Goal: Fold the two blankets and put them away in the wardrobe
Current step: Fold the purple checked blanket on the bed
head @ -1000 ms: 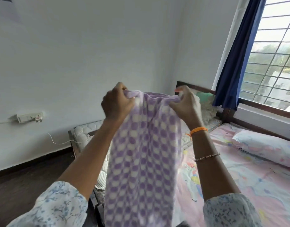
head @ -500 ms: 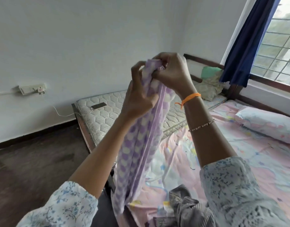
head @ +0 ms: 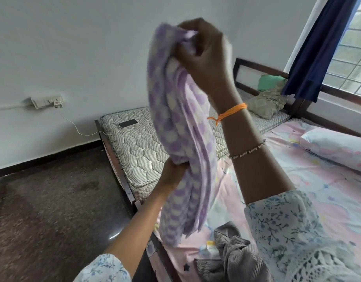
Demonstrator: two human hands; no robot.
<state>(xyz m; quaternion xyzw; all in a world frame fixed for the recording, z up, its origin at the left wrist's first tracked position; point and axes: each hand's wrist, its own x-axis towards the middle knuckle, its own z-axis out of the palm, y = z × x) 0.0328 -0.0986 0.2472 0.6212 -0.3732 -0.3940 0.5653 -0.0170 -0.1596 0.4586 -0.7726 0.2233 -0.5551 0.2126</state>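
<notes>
**Inspector:** Where is the blanket?

**Assistant:** The purple-checked blanket (head: pixel 181 127) hangs in the air over the near edge of the bed (head: pixel 318 190), gathered into a long narrow bundle of several layers. Its lower end dangles just above the pink sheet.

**Inspector:** Right hand?

**Assistant:** The right hand (head: pixel 204 55) is raised high, fingers curled tight around the bunched top of the blanket. An orange thread (head: pixel 228 113) and a beaded bracelet (head: pixel 247 152) sit on that wrist and forearm.

**Inspector:** Left hand?

**Assistant:** The left hand (head: pixel 171 177) is lower, at the bundle's mid-length, touching the cloth from the left side. The fingers go behind the fabric; whether they clasp it or merely press against it cannot be told.

**Inspector:** Second blanket?

**Assistant:** A grey blanket (head: pixel 232 259) lies crumpled on the bed at the bottom of the view, beside the right sleeve.

**Inspector:** Surroundings?

**Assistant:** A bare quilted mattress (head: pixel 138 147) stands along the wall with a phone (head: pixel 128 123) on it, cabled to a wall socket (head: pixel 47 101). A pillow (head: pixel 334 147) lies on the bed at right. A blue curtain (head: pixel 322 47) hangs at the window.
</notes>
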